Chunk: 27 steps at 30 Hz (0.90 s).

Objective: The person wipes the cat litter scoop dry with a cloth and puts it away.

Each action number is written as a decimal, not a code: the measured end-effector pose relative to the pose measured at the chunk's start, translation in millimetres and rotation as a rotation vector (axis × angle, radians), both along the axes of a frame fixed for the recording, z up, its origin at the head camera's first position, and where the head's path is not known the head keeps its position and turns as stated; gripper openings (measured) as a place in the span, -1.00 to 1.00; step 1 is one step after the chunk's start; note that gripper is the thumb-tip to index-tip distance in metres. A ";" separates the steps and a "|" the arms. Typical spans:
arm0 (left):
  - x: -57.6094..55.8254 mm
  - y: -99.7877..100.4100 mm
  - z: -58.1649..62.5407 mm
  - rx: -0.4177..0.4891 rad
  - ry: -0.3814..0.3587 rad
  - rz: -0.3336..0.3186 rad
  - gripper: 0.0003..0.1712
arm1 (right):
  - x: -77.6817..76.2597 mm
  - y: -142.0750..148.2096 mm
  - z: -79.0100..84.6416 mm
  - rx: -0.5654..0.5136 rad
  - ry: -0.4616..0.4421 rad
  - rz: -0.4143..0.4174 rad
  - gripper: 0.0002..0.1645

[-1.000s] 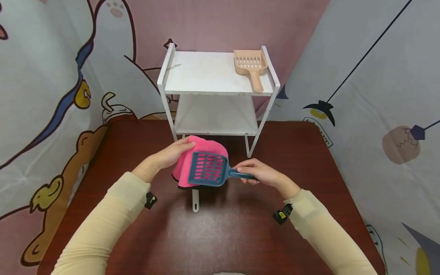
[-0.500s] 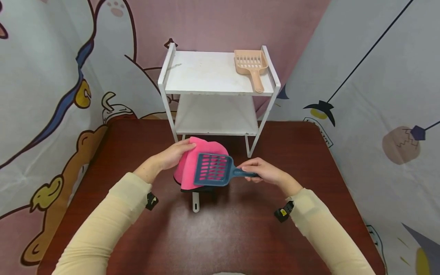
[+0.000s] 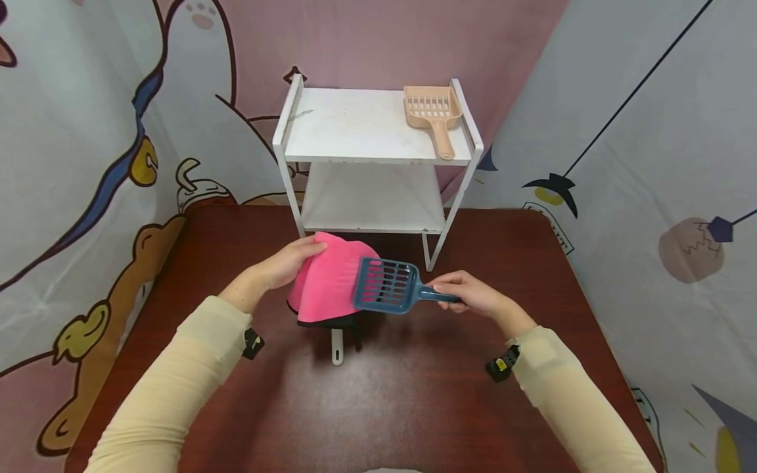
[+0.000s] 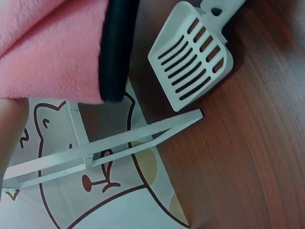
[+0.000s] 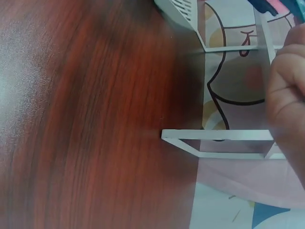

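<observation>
In the head view, my left hand (image 3: pixel 279 265) pinches the upper left edge of a pink cloth (image 3: pixel 331 279) with a black border. The cloth hangs above the table. My right hand (image 3: pixel 473 295) grips the handle of a blue-grey slotted litter scoop (image 3: pixel 422 292), its thumb on top. The scoop's left end overlaps the cloth's right side; whether they touch, I cannot tell. A white litter scoop lies on the table beneath the cloth, only its handle (image 3: pixel 337 346) showing from above. The left wrist view shows its slotted pan beside the cloth.
A white two-tier shelf (image 3: pixel 355 125) stands at the back of the brown table (image 3: pixel 378 401). On its top tier, at the right, lies a beige litter scoop (image 3: pixel 440 125). Printed fabric walls (image 3: pixel 627 164) surround the table.
The blue-grey scoop has moved right, from in front of the cloth to its right edge. The cloth and my left hand have shifted slightly left.
</observation>
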<state>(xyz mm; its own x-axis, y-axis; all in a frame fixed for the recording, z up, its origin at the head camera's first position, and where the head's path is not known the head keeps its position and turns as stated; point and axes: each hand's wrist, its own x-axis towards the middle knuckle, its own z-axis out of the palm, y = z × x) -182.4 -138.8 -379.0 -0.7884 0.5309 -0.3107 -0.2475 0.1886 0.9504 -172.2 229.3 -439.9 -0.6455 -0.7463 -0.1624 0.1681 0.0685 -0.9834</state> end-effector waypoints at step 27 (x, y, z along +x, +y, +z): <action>4.9 27.2 -1.5 0.066 -0.052 -0.138 -0.48 | -4.5 -20.9 9.7 -0.027 0.090 0.213 -0.69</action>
